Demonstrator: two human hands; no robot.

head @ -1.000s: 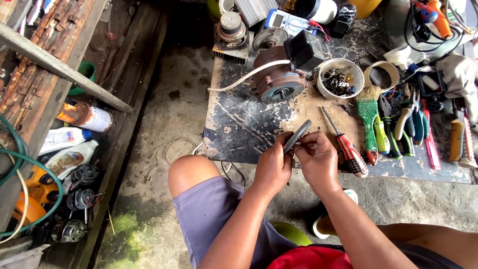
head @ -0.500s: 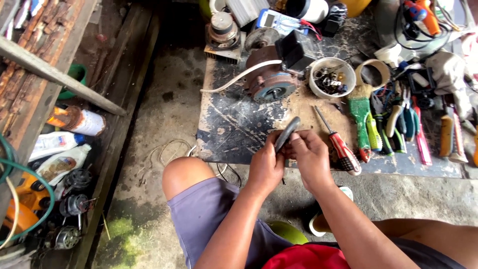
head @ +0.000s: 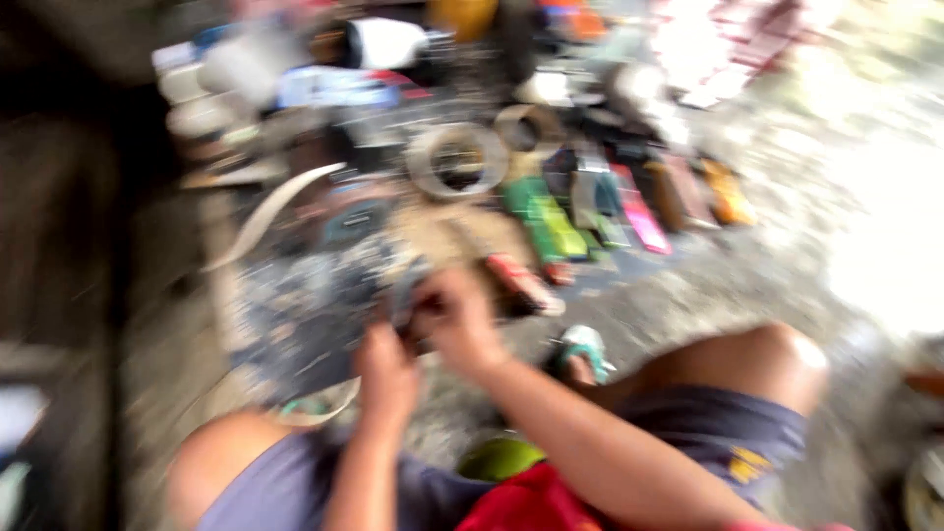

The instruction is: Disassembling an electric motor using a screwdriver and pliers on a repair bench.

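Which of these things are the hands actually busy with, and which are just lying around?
In hand:
- left hand and right hand, both on a small dark grey part; the blur hides what it is

Lying about:
- red-handled tool
- green-handled tools
- pink-handled tool
- round bowl
- white strap
- white cylinder

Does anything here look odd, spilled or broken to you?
Nothing clearly does, though the picture is heavily blurred. Both hands, left hand and right hand, meet on a small dark object, too smeared to identify. Tools lie in a crowded row on the board; no spill is discernible.
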